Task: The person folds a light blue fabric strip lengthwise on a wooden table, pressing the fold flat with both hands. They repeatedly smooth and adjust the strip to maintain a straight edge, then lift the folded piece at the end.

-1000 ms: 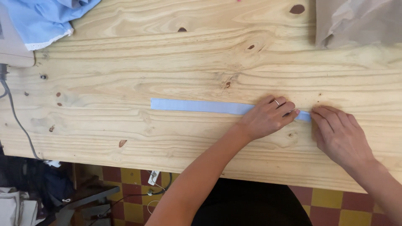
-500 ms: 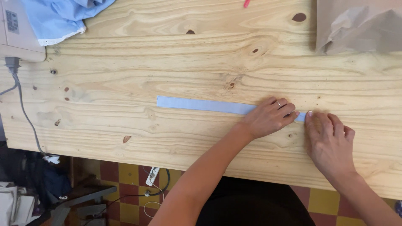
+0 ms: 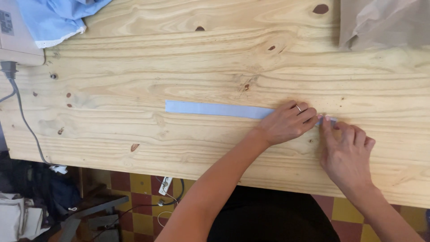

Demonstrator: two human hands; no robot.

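both hands press the right end of a long pale blue strip [image 3: 215, 109] lying flat on the wooden desk [image 3: 179, 62]: my left hand [image 3: 286, 123] lies flat on it, my right hand [image 3: 345, 150] pinches its tip.

my pine table [image 3: 188, 58] runs wide in front of me, pale boards with dark knots. at its far left corner a heap of light blue cloth [image 3: 58, 18] with a white edge lies beside a beige machine [image 3: 15, 36], and a grey cable [image 3: 22, 116] drops from it over the near edge. at the far right sits crumpled brown paper [image 3: 385, 22]. under the table, a red and yellow checked floor [image 3: 134, 188], a white plug strip [image 3: 164, 185] with dark cords, and at the near left a dark bag [image 3: 40, 188] and a pale one [image 3: 18, 219].
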